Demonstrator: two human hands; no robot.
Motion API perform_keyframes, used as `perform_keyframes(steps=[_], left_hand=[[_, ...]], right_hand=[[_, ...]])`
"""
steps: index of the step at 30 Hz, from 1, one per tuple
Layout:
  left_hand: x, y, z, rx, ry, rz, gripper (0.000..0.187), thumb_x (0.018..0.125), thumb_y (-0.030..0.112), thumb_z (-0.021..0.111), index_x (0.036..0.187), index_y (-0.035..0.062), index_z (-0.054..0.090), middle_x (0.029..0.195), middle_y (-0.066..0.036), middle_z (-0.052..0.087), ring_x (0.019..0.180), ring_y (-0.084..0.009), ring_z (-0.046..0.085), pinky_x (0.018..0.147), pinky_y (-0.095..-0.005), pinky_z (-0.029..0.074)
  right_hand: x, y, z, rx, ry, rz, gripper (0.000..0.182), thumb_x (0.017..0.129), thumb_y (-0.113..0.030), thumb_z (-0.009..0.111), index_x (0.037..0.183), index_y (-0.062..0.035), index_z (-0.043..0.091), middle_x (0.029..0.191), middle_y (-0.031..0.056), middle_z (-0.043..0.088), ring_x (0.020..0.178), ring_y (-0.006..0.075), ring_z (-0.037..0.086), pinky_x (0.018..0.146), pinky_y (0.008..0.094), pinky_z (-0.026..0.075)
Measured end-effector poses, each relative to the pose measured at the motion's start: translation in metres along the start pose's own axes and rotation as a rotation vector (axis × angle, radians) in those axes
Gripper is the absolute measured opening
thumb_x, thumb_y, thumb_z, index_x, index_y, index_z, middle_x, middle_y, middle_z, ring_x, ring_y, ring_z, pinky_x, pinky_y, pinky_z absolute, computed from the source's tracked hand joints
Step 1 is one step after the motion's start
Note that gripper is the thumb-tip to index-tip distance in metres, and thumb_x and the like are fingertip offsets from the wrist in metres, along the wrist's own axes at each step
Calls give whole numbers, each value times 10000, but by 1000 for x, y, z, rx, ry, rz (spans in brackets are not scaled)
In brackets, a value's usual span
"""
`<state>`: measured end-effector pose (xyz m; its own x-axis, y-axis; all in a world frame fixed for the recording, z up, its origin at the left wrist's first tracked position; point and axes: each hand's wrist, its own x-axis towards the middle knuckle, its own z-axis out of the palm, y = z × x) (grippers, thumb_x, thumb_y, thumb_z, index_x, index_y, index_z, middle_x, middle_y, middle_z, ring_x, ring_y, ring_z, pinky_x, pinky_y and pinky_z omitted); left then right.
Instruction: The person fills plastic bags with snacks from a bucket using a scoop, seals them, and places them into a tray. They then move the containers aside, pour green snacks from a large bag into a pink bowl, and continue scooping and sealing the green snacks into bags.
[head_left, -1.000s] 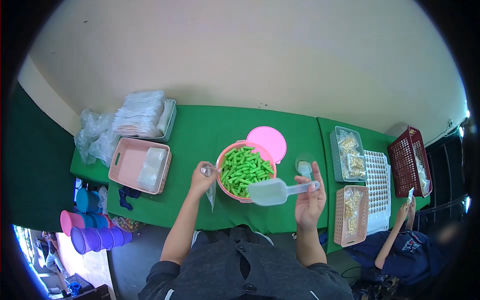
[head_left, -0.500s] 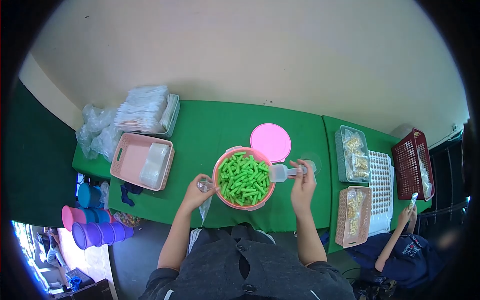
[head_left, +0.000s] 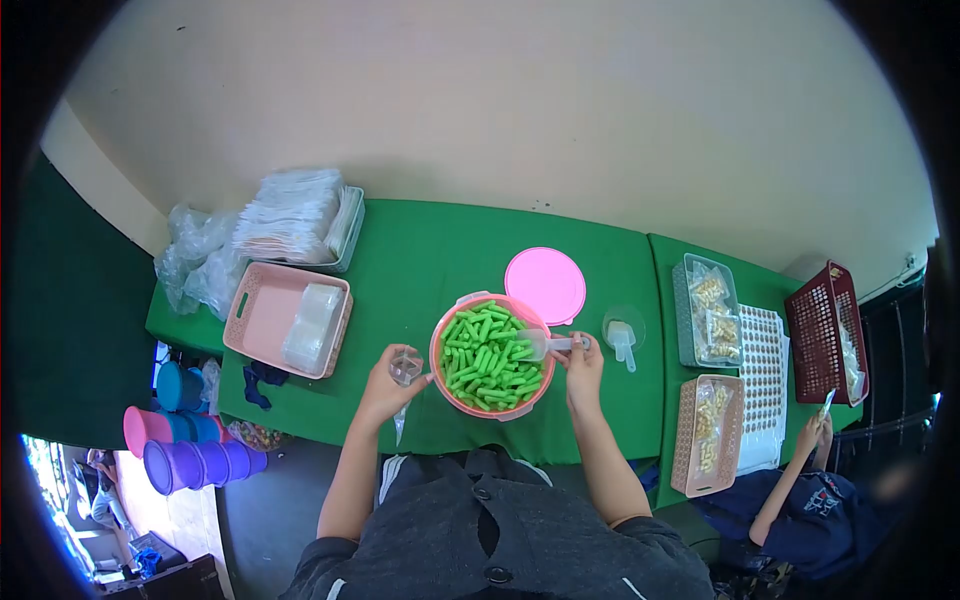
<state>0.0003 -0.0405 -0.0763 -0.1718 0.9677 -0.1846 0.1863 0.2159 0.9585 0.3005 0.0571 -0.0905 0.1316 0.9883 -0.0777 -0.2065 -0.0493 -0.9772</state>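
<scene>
Left hand (head_left: 384, 390) grips clear plastic bag (head_left: 405, 370), mouth seemingly open, beside round pink plastic tub (head_left: 437, 375). Right hand (head_left: 584, 372) closed around handle of translucent plastic scoop (head_left: 535, 345); blade among short green sticks (head_left: 484, 362) filling tub, right side. Best: slide blade in shallow, avoid crushing sticks, level before lifting, modest load; left fingers should keep bag mouth wide, steady, near rim.

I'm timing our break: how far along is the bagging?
Done, it seems: pink lid off the tub; packets of pale snacks bagged. In hand: left hand holds a clear bag, right hand works the scoop. Probably left: filling that bag, which shows no green sticks, and bagging the tub's many remaining sticks.
</scene>
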Motion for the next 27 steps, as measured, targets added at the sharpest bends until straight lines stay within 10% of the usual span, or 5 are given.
perform_keyframes(steps=[27], left_hand=[[-6, 41, 9, 194, 137, 235, 561, 680, 138, 790, 1135, 36, 477, 1033, -126, 608, 1006, -240, 589, 898, -369, 457]], right_hand=[[-9, -8, -6, 385, -73, 306, 177, 962, -114, 480, 1072, 19, 513, 1070, 201, 598, 952, 237, 621, 866, 316, 536]])
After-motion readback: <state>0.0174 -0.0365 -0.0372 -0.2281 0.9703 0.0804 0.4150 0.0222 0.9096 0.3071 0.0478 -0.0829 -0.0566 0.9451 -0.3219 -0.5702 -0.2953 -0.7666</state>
